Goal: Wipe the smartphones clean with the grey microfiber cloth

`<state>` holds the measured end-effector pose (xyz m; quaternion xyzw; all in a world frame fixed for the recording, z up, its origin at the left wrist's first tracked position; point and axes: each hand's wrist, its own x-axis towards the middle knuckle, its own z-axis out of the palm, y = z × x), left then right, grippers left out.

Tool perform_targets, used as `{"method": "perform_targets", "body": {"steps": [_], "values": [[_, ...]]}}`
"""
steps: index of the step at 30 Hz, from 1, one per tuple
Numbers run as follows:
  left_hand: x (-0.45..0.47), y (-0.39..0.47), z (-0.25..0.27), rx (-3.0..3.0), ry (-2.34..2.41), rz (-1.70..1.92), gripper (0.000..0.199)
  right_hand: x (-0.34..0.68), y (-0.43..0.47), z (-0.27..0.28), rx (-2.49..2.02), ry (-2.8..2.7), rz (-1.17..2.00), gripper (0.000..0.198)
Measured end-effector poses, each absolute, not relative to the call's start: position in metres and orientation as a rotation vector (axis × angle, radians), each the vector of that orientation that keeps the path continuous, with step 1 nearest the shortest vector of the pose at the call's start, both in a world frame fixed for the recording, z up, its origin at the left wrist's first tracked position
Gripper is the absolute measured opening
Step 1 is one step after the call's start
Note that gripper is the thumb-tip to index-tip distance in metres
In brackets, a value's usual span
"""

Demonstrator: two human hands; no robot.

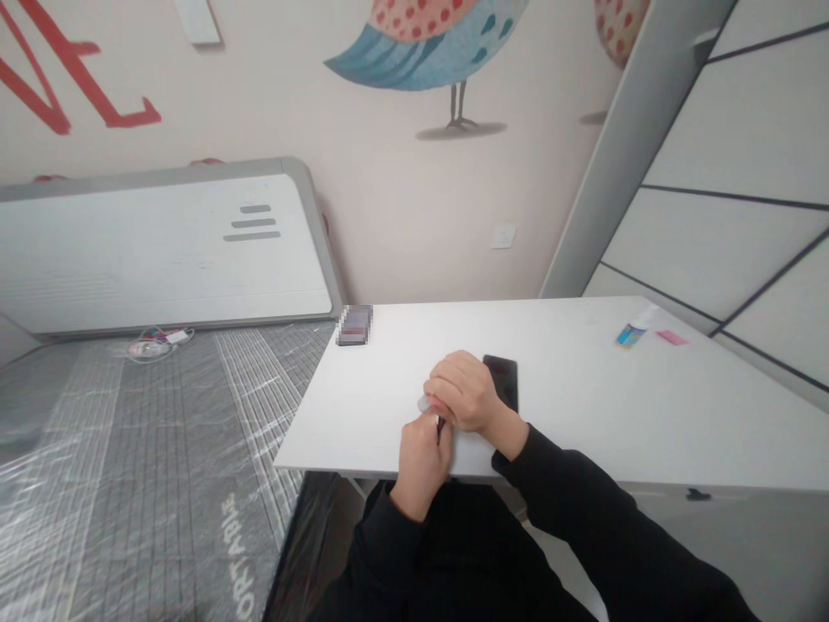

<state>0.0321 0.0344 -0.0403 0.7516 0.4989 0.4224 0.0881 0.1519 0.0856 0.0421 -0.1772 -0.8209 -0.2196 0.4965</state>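
Observation:
In the head view, my left hand [424,451] is closed in a fist near the table's front edge. A thin dark piece shows at its thumb, too small to name. My right hand [461,390] is curled over the top of the left, palm down, touching it. From under its fingers pokes a small pale, rounded piece [424,403], mostly hidden. Whether the dark and pale parts belong to one object I cannot tell. A black smartphone [503,378] lies flat on the white table [570,389], partly covered by my right wrist.
A dark, blurred-out flat item [354,325] lies at the table's back left corner. At the right are a small bottle with a blue label [630,334] and a pink slip [672,337]. Left of the table is a plastic-covered mattress [161,449] with a coiled cable [152,345].

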Motion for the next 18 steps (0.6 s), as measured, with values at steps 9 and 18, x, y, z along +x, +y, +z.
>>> {"method": "perform_targets", "body": {"steps": [9,18], "values": [[0.031,0.039,-0.05,2.221,1.491,1.283,0.02,0.152,0.077,0.045,-0.867,-1.931,-0.462,0.029],[0.035,0.034,-0.046,2.221,1.506,1.248,0.021,0.144,0.066,0.08,-1.202,-2.252,-0.336,0.015]]}}
